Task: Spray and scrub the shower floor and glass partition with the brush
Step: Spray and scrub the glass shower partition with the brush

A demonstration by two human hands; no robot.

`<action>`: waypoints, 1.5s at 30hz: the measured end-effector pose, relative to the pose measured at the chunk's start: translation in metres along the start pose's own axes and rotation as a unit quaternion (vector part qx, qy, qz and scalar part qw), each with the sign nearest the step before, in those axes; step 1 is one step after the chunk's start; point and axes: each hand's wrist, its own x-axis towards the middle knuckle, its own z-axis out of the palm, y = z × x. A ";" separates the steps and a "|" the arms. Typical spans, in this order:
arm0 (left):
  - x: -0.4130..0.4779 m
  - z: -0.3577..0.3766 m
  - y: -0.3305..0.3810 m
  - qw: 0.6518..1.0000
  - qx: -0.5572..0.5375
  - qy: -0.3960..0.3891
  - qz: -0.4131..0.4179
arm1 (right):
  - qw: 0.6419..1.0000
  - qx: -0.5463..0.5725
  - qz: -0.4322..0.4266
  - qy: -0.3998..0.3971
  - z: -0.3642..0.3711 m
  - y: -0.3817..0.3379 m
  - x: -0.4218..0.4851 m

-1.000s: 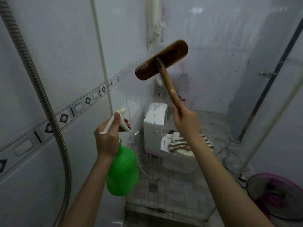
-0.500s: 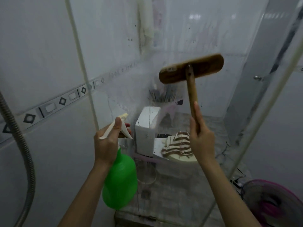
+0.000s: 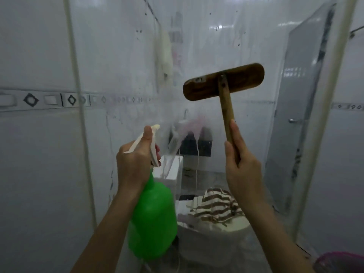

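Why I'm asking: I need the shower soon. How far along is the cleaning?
Done: spray runs streak the glass partition. In hand: the right hand holds the wooden brush at the glass; the left hand grips the green spray bottle. Left: dark specks dot the upper glass, and the shower floor is out of view.

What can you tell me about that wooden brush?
The brush has a flat oblong head of dark brown wood, its back toward the camera, tilted with the right end higher. A paler wooden handle is fastened at its middle. The right hand grips the handle's lower part. It is held before the streaked glass partition; contact and bristles cannot be seen.
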 end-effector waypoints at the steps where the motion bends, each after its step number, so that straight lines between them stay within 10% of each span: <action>1: 0.002 -0.001 -0.005 1.000 -0.004 -0.003 0.003 | 1.000 0.003 -0.002 0.000 0.003 0.006 -0.014; 15: -0.027 -0.032 -0.109 0.993 -0.015 -0.039 0.113 | 0.997 -0.040 -0.053 0.025 0.057 0.090 -0.150; 22: -0.032 -0.054 -0.116 0.993 0.011 -0.031 0.110 | 0.998 -0.042 -0.048 0.020 0.050 0.034 -0.066; 27: -0.035 -0.074 -0.119 0.993 -0.016 -0.046 0.107 | 0.998 -0.054 -0.024 0.006 0.068 0.087 -0.193; 45: -0.041 -0.158 -0.127 0.992 -0.025 0.014 0.124 | 0.990 -0.108 -0.086 -0.034 0.154 -0.024 -0.065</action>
